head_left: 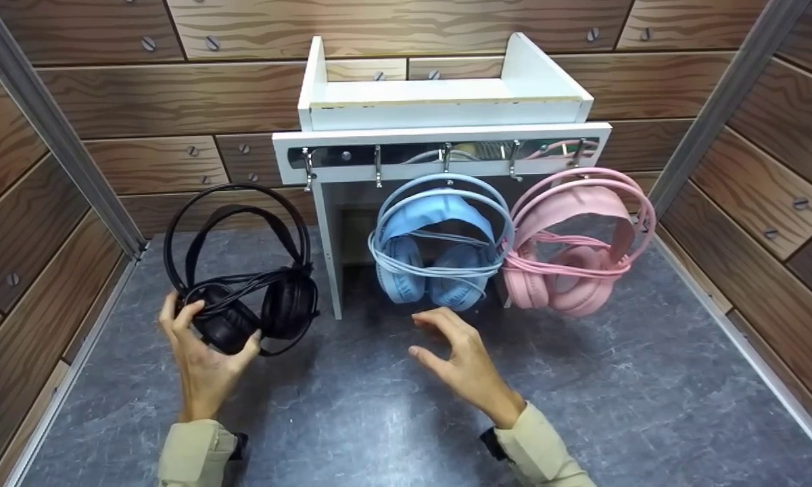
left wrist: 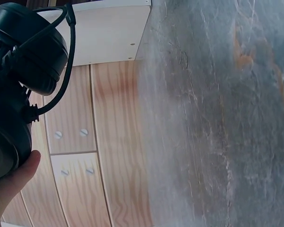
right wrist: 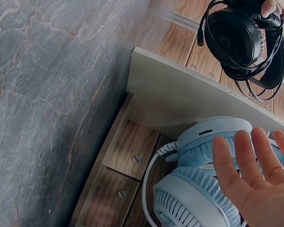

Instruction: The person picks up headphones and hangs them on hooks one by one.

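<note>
In the head view, my left hand (head_left: 206, 365) grips the black headphones (head_left: 287, 304) by one ear cup, thumb on one side and fingers on the other. Their cable is wound across the cups, and the headband points up, left of the rack's hooks. The left wrist view shows the thumb against a black cup (left wrist: 7, 137). My right hand (head_left: 463, 358) holds nothing, its fingers extended just below the blue headphones (head_left: 399, 267). Those hang from the hook rail (head_left: 412, 138). Beside them, pink headphones (head_left: 585, 196) hang at the rail's right end.
A white shelf (head_left: 446, 116) stands behind the rail, against wood-patterned walls (head_left: 108, 101). The two left hooks (head_left: 307, 169) bear nothing. Grey marbled table surface (head_left: 351, 412) spreads in front, bounded by metal-edged side panels (head_left: 750, 352).
</note>
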A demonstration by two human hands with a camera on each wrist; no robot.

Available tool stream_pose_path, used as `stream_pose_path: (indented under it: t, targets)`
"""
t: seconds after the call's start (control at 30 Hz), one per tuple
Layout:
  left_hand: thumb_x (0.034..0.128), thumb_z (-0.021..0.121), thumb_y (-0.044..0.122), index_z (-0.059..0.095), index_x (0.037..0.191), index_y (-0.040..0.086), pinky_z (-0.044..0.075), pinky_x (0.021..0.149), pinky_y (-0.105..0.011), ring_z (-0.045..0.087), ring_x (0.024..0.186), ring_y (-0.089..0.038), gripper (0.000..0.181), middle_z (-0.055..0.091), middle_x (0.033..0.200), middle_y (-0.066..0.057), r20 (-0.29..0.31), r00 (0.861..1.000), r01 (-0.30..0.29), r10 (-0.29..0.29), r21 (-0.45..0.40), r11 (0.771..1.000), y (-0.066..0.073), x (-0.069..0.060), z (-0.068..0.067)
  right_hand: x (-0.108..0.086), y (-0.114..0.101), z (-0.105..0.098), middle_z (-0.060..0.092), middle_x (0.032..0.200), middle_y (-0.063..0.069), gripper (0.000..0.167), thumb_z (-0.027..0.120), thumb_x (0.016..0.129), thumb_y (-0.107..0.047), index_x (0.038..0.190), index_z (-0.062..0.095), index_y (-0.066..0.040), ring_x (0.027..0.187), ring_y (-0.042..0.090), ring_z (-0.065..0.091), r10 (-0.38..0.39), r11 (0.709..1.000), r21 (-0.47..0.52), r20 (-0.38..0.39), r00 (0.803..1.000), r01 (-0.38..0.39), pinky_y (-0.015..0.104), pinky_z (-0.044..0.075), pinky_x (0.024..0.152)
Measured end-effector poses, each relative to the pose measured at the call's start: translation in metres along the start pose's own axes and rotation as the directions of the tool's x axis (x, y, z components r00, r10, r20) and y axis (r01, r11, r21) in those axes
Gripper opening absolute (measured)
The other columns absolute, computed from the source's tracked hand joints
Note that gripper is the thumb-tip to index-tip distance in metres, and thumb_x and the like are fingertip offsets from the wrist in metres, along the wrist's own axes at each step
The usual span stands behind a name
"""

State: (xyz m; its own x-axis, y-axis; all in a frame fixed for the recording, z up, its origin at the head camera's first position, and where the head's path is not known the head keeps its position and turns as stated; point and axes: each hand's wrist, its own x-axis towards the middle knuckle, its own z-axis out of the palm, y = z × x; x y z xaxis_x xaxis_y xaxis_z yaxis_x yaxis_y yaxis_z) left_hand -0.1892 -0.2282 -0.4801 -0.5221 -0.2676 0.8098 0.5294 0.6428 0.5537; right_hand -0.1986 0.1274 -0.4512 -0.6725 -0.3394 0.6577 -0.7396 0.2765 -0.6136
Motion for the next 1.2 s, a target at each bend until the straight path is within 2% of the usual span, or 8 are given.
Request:
stream_pose_path:
  t: [0.17,0.33,0.4,0.63,0.73,0.9,1.2]
  targets:
    - [0.0677,0.082,0.016,0.037,0.126,-0.001,0.031,0.106,-0.063,0.031,0.135,-0.053,0.075,0.023,0.149,-0.040,0.003,1.000,0.008,-0.008,-0.013,1.000,0.001,-0.003,0.001,0.000,0.000,0.000,0.067,0.110,0.004,0.039,0.080,0.081,0.005,0.117,0.067,0.001,0.101,0.019,0.065,0.005,1.000,-0.009,0.000,1.000,-0.005,0.033,0.056,0.085]
    - [0.0667,0.082,0.016,0.038,0.125,-0.001,0.031,0.107,-0.060,0.033,0.134,-0.052,0.075,0.025,0.148,-0.041,-0.003,1.000,-0.005,0.005,-0.019,1.000,0.002,-0.005,0.003,0.001,-0.001,0.000,0.067,0.110,0.005,0.040,0.080,0.079,0.008,0.117,0.067,0.002,0.098,0.030,0.066,-0.002,1.000,-0.007,-0.004,1.000,0.002,0.030,0.055,0.085]
    - [0.0663,0.082,0.016,0.039,0.125,-0.001,0.031,0.108,-0.058,0.033,0.135,-0.051,0.075,0.025,0.147,-0.041,-0.007,1.000,-0.011,0.010,-0.024,1.000,0.002,-0.005,0.004,0.001,-0.001,0.000,0.068,0.110,0.006,0.040,0.080,0.079,0.008,0.117,0.067,0.002,0.098,0.034,0.066,0.001,1.000,-0.003,-0.002,1.000,-0.001,0.030,0.055,0.086]
    - [0.0660,0.080,0.018,0.040,0.124,-0.002,0.032,0.108,-0.051,0.033,0.135,-0.049,0.073,0.027,0.148,-0.039,-0.019,0.999,-0.030,0.030,-0.036,0.999,0.005,-0.004,0.005,0.000,0.000,0.000,0.068,0.110,0.004,0.038,0.080,0.083,0.004,0.119,0.067,-0.001,0.098,0.024,0.066,-0.008,1.000,-0.023,-0.005,1.000,0.008,0.038,0.056,0.083]
    - [0.0662,0.080,0.019,0.040,0.124,-0.002,0.033,0.107,-0.052,0.035,0.134,-0.050,0.073,0.027,0.148,-0.039,-0.015,0.999,-0.031,0.031,-0.033,0.999,0.006,-0.004,0.005,0.000,-0.001,0.000,0.068,0.110,0.004,0.038,0.080,0.083,0.004,0.119,0.067,-0.002,0.098,0.025,0.066,-0.014,1.000,-0.022,-0.012,1.000,0.013,0.041,0.056,0.082]
    - [0.0662,0.080,0.019,0.040,0.125,-0.001,0.034,0.106,-0.054,0.037,0.132,-0.050,0.074,0.027,0.148,-0.039,-0.004,1.000,-0.031,0.030,-0.030,0.999,0.008,-0.005,0.005,0.001,-0.001,0.000,0.068,0.110,0.004,0.039,0.080,0.082,0.005,0.118,0.068,-0.001,0.099,0.020,0.066,-0.012,1.000,-0.012,-0.022,1.000,0.012,0.041,0.057,0.082]
    - [0.0662,0.079,0.023,0.041,0.122,-0.002,0.032,0.108,-0.048,0.037,0.132,-0.051,0.072,0.029,0.147,-0.038,-0.029,0.998,-0.064,0.062,-0.059,0.996,0.012,-0.003,0.004,0.001,-0.002,0.001,0.068,0.110,0.003,0.039,0.080,0.081,0.007,0.117,0.068,-0.002,0.099,0.020,0.066,-0.020,1.000,-0.014,-0.023,1.000,0.020,0.040,0.057,0.083]
